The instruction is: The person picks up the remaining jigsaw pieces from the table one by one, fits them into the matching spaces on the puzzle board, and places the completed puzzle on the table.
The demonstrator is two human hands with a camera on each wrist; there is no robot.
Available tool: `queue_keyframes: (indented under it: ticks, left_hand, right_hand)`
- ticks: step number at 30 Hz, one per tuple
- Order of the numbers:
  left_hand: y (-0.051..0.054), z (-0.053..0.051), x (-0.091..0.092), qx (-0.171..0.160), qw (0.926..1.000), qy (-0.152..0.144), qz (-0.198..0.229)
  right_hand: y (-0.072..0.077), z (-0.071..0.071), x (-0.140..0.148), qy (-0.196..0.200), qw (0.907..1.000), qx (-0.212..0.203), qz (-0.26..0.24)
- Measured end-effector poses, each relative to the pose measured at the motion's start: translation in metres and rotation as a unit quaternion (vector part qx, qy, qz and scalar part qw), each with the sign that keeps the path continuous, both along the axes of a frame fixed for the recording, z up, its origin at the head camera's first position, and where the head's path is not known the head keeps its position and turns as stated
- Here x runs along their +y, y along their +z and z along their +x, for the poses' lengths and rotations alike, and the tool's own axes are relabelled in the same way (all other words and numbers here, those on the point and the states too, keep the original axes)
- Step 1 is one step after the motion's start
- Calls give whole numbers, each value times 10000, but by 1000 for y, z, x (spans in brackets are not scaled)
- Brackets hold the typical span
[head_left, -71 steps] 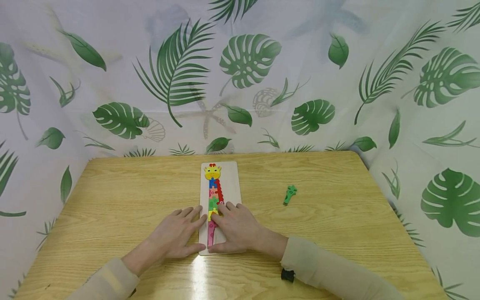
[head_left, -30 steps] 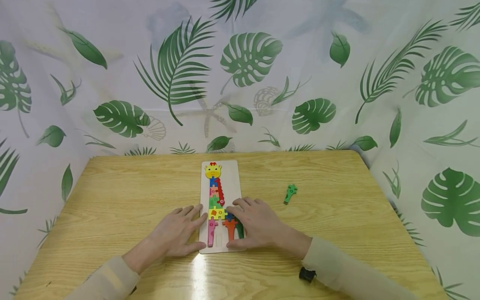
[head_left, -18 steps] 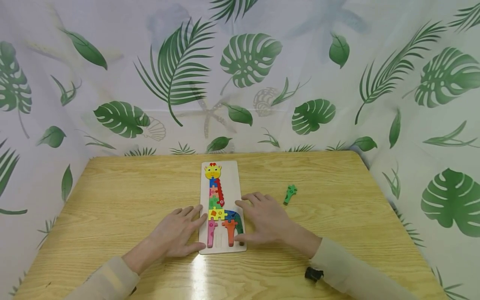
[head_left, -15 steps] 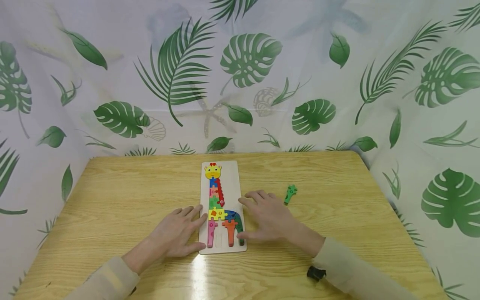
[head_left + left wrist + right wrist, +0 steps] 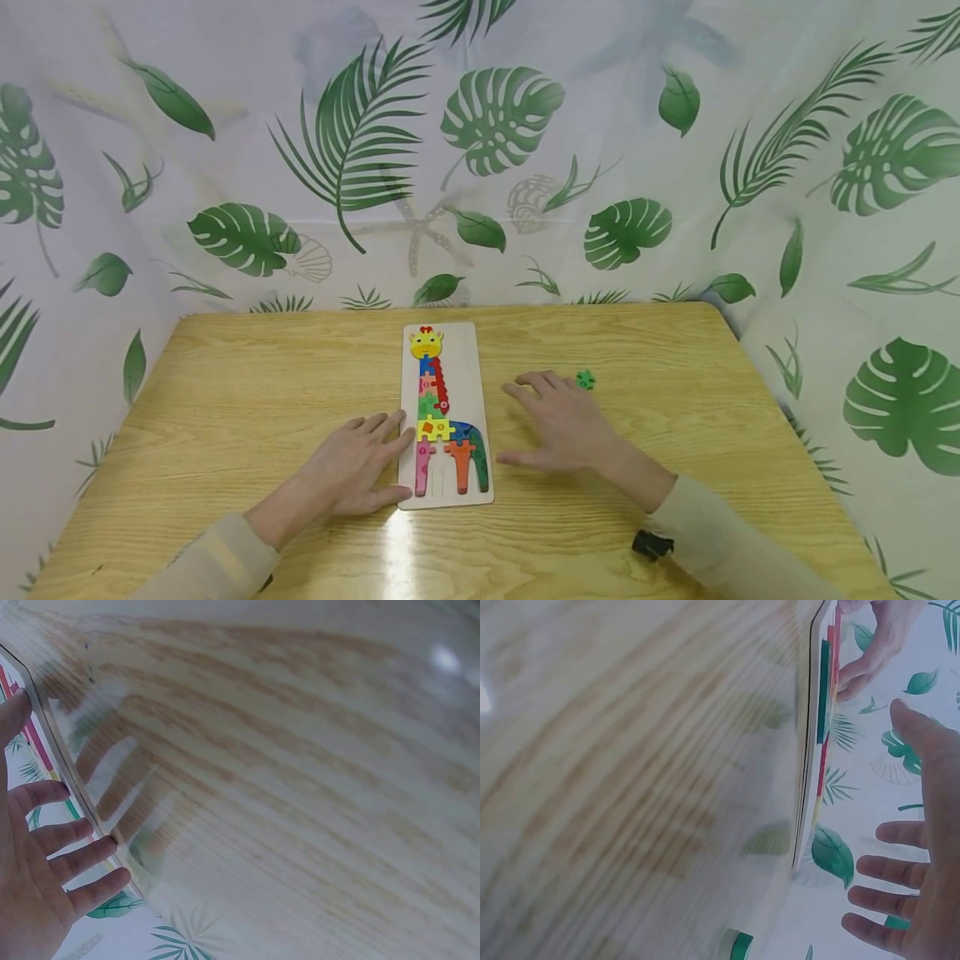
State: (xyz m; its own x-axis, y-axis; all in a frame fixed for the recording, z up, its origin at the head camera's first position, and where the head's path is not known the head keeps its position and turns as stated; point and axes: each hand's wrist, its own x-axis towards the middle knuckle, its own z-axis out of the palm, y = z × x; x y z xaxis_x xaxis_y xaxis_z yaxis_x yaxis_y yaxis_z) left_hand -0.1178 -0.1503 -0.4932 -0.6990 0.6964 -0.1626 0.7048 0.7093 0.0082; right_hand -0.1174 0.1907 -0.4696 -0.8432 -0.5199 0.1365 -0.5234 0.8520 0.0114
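A pale wooden puzzle board (image 5: 463, 367) lies on the table, carrying a giraffe of coloured jigsaw pieces with a yellow head (image 5: 426, 343), a red mane piece and pink, orange and dark green legs. Between the pink leg (image 5: 422, 471) and the orange leg (image 5: 462, 467) a bare slot shows. My left hand (image 5: 352, 467) rests along the board's left edge, fingers extended, fingertips and thumb touching it. To the right of the board my right hand (image 5: 566, 425) hovers with spread fingers, holding nothing. A loose green puzzle piece (image 5: 585, 380) lies beyond it, partly hidden by the hand.
The wooden table (image 5: 262, 367) has a light glare near its front. A white leaf-print cloth (image 5: 495, 250) hangs behind it and at both sides. A black band (image 5: 652, 545) sits by the right sleeve (image 5: 727, 533).
My right hand has lifted off the board and moved right, uncovering the yellow, blue, orange and dark green pieces. It now partly covers the loose green piece. My left hand has stayed put.
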Motion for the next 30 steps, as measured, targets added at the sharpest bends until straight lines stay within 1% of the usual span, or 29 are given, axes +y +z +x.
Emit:
queue_keyframes:
  ticks: [6, 13, 24, 30]
  left_hand:
    - [-2, 0, -1, 39, 10000, -36, 16]
    - [-1, 0, -1, 7, 10000, -20, 43]
    - [-1, 0, -1, 26, 10000, -6, 34]
    - [-1, 0, -1, 59, 10000, -8, 11]
  right_hand:
    - [0, -1, 10, -186, 9998, 98, -60]
    - [1, -6, 22, -394, 9992, 33, -31]
    - [-3, -12, 47, -600, 9978, 275, -35]
    - [-9, -18, 59, -845, 9962, 157, 141]
